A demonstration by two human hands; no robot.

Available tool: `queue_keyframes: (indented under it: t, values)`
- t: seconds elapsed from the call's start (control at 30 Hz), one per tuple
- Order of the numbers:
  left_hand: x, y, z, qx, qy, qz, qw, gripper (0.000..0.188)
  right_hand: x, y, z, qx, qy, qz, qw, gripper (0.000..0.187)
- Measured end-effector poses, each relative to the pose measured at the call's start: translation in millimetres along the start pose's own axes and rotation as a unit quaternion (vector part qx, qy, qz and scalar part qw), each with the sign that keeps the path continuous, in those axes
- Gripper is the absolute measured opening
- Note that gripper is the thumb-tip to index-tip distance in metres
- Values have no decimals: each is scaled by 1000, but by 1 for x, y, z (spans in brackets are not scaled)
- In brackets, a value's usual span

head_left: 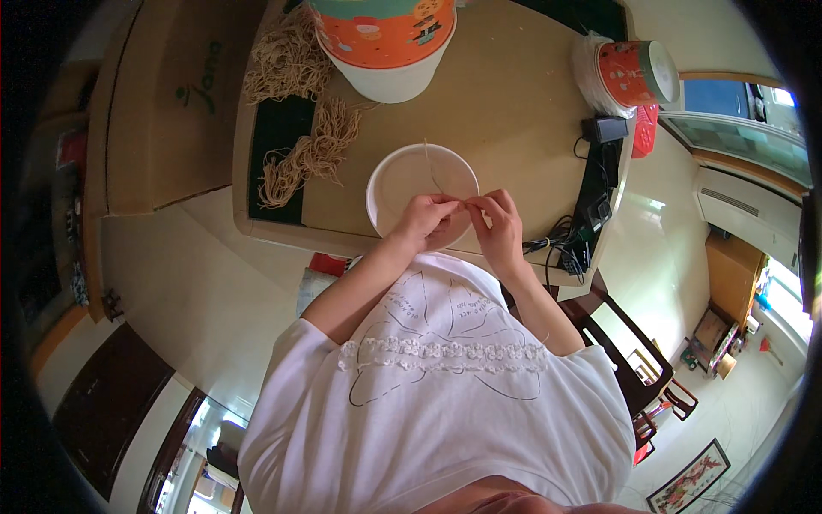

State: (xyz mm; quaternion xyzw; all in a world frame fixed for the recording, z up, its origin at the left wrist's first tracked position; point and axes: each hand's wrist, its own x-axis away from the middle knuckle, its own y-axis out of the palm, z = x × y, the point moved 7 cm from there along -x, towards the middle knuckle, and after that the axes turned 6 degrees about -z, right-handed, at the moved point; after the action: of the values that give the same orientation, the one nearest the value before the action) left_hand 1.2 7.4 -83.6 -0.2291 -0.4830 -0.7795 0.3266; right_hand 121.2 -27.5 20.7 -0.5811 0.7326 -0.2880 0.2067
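Pinches a thin, pale string [428,161] over the near right part of a white bowl [390,184], thumb and forefinger of the left hand [425,220] closed on it. Meets that hand at the same spot with the right hand [501,227], thumb and forefinger likewise drawn shut on the string, the other fingers loosely bent. Cannot make out how the string lies between the fingertips; trails it from there across the bowl to the far rim. Has the bowl by the near edge of a brown table [522,98], in front of a white shirt [445,428]. Shows farther left a larger heap [287,56] of tan strands beside an orange-and-white tub [385,51], and a smaller heap [312,154] nearer. Shows at right an orange cup [623,75], a black adapter [605,130] and black cables [556,238].
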Motion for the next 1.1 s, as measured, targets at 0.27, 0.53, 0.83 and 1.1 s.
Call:
queue_keyframes:
  t: [0.27,0.53,0.83,1.1]
  values:
    - [0,11,-2,87,-29,-71,993,14,4,-4,-2,-34,16,-4,999,18]
    - [5,13,-1,87,-44,-83,992,8,7,-9,0,-40,12,-11,999,12]
    - [3,15,2,81,-25,-72,994,8,5,-9,-1,-15,11,-20,1000,12]
    - [-3,15,15,-167,121,-11,978,10,-4,-11,3,-14,15,-38,999,9]
